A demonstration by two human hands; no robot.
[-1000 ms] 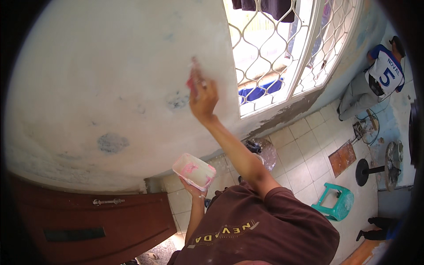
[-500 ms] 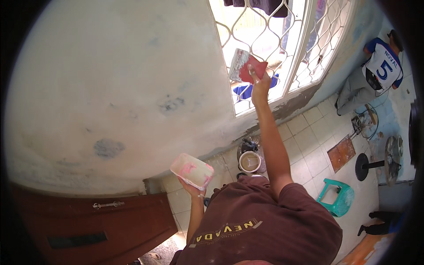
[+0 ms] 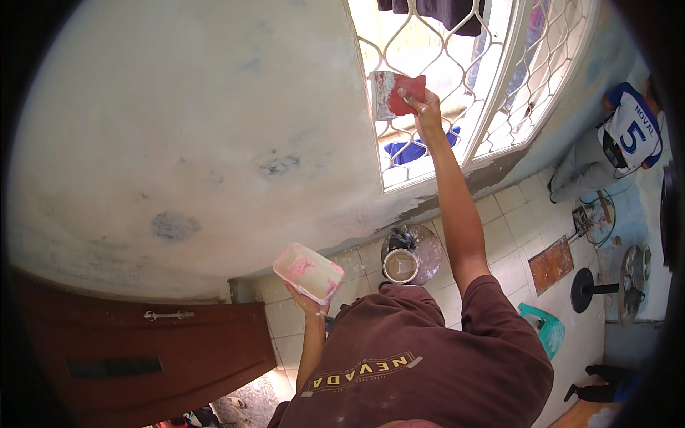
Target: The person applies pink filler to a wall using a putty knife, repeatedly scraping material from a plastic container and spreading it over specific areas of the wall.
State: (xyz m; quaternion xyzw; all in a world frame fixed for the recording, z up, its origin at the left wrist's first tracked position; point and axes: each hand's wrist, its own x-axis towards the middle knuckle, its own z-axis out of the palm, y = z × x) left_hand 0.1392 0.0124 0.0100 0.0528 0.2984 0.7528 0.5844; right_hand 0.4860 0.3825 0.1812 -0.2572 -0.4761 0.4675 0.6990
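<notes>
My right hand (image 3: pixel 427 114) is raised on an outstretched arm, its fingers closed on a wide putty knife (image 3: pixel 412 93). The knife has a red grip and a flat blade smeared with whitish paste. Its blade edge is at the window's left border, where the wall begins; contact with the wall I cannot make out. Lower and to the left, my left hand (image 3: pixel 307 299) supports a white rectangular plastic tub (image 3: pixel 308 272) by its underside and near edge. Pink and whitish residue coats the tub's inside. The pale wall (image 3: pixel 214 107) has several grey patches, one a larger blot low down.
A window with a curved white grille (image 3: pixel 446 50) fills the upper middle. Below are a bucket (image 3: pixel 401 266), a brown door (image 3: pixel 207 349) and a teal plastic stool (image 3: pixel 551 332). Another person (image 3: pixel 628 132) works at the far right, near a round-based stand (image 3: pixel 583 290).
My right hand has brought the putty knife leftward to the window's border, with the blade turned more upright. The tub stays in my left hand. The view has shifted slightly.
</notes>
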